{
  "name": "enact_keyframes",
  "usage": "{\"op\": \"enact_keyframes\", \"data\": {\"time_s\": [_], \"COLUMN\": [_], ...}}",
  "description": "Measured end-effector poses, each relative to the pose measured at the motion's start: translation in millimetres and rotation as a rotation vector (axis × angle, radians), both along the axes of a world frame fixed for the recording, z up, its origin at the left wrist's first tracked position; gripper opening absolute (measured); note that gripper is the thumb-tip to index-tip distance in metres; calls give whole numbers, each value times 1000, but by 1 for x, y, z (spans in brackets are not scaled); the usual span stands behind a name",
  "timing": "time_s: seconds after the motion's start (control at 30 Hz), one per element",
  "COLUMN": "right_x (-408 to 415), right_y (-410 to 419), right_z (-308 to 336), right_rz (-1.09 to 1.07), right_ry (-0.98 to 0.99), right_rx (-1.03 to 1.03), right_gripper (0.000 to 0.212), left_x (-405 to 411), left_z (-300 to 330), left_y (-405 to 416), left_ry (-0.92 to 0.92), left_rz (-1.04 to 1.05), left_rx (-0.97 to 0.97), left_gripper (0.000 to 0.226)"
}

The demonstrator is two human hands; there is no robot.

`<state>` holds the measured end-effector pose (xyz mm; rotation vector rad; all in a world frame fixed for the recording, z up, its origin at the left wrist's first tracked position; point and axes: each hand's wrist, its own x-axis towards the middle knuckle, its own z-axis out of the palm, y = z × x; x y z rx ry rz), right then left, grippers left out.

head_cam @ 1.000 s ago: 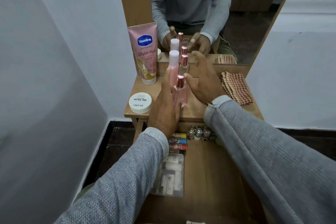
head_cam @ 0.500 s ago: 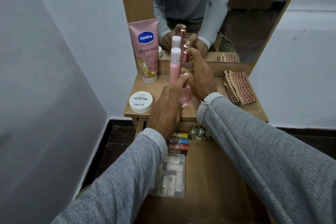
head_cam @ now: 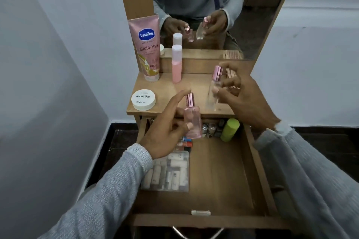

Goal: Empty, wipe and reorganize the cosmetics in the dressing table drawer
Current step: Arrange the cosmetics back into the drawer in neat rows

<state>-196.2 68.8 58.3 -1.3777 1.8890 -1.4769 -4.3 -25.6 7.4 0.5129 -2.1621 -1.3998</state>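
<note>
— Item one? 
— Pink bottle (head_cam: 192, 122), rose-gold cap, upright, held above the open drawer (head_cam: 219, 172)'s back edge.

— Item two? 
— Clear bottle (head_cam: 213, 91), same cap, slightly tilted, held over the tabletop (head_cam: 165, 91).

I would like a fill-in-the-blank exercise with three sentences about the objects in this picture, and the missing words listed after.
1. The left hand holds a small pink glass bottle with a shiny ____ cap.
2. The right hand holds a clear glass bottle above the wooden ____.
3. The lime-green cylindrical container lies inside the open wooden ____.

Missing words: pink; tabletop; drawer
</note>
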Motion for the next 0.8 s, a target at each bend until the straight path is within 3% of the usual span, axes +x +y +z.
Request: {"op": "enact_keyframes", "data": {"time_s": [0.2, 0.3, 0.4, 0.8], "right_x": [23, 27, 24, 17], "right_y": [54, 60, 59, 48], "right_z": [-51, -79, -100, -118], "right_rz": [85, 72, 40, -11], "right_ry": [-59, -217, -317, -332], "right_rx": [298, 394, 454, 602], "right_gripper": [48, 46, 45, 44], "left_x": [13, 3, -12, -36], "left_z": [-34, -49, -56, -63], "left_y": [28, 36, 39, 45], "left_ry": [-264, -395, -441, -642], "left_rz": [-71, -69, -56, -24], "left_rx": [69, 49, 44, -106], "left_gripper": [77, 78, 82, 91]}}
